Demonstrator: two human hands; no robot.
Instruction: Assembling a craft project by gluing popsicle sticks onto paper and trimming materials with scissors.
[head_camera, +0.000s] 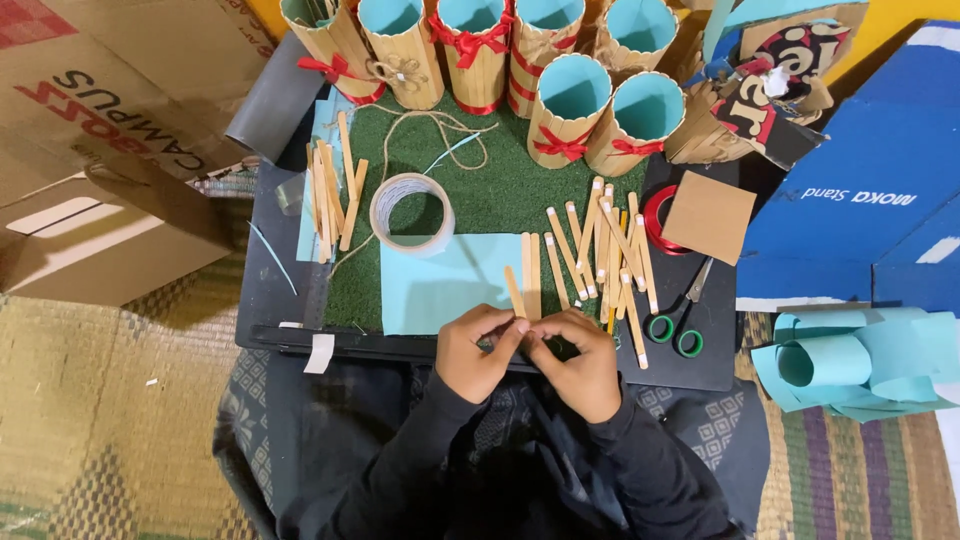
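The sticks (600, 250) are pale bare wood, smooth and matt; the sheet (440, 285) is matt light-blue paper; the mat (520, 195) is rough green artificial turf; the tape roll (412, 213) looks glossy and clear; the scissors (683, 318) have metal blades and glossy green plastic handles; the square (710, 216) is matt brown cardboard; the sleeves (420, 450) are dark cloth.

Open room lies on the light blue sheet (440, 285) and the green turf (500, 190) between the tape roll (412, 213) and the scattered wooden sticks (605, 250) — a hand could pass there. The far edge is walled by stick-covered cups (570, 115); scissors (680, 320) and red ribbon spool (658, 218) crowd the right — another stick pile (330, 195) the left.
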